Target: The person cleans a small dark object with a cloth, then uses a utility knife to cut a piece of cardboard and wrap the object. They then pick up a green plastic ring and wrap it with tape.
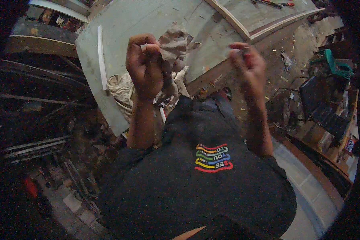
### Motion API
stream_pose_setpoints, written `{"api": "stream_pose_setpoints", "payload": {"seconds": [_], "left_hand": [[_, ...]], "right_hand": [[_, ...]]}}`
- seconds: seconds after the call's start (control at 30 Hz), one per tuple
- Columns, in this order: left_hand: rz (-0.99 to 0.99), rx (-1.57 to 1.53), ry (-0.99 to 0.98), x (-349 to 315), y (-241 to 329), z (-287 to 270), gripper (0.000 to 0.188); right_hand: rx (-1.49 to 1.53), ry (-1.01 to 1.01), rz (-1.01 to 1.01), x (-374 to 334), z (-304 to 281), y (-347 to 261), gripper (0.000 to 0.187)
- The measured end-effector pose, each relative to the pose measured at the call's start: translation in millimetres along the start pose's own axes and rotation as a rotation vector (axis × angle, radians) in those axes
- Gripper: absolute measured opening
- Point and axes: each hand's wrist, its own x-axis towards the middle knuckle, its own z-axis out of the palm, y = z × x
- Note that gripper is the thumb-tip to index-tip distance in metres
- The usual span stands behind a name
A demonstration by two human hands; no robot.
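My left hand [145, 66] is raised over the table, its fingers curled and thumb tip pressed against the index finger. Whatever it may be pinching is hidden or too small to name. Right beside it shows a crumpled beige-grey rag [176, 45]; I cannot tell whether the hand touches it. To the right, past the table's front edge, my right hand [249, 70] hangs in the air with bent fingers, blurred by motion. A small reddish patch shows between its fingers, too smeared to make out.
The pale greenish table [140, 18] carries a white strip [102, 58], a wooden frame [232, 22] and red-handled pliers-like tools [274, 4]. A bunched cloth [122, 94] drapes over its near edge. Metal bars [40, 148] lie left; a dark chair [322, 106] and green chair [334, 66] stand right.
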Motion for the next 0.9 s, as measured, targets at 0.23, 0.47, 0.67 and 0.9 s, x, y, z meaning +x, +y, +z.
{"api": "stream_pose_setpoints", "payload": {"seconds": [0.23, 0.47, 0.67, 0.9], "left_hand": [[0.036, 0.145, 0.041, 20, -8, -17, 0.031], [0.336, 0.437, 0.536, 80, 19, -75, 0.03], [0.093, -0.038, 0.571, 70, 32, -97, 0.03], [-0.268, 0.044, 0.532, 25, -23, -85, 0.027]], "right_hand": [[0.54, -0.457, 0.292, 9, 112, -60, 0.027], [0.812, -0.477, 0.27, 110, 224, -52, 0.024], [0.148, -0.61, -0.037, 234, 351, -9, 0.036], [-0.072, -0.512, 0.011, 227, 336, 97, 0.047]]}}
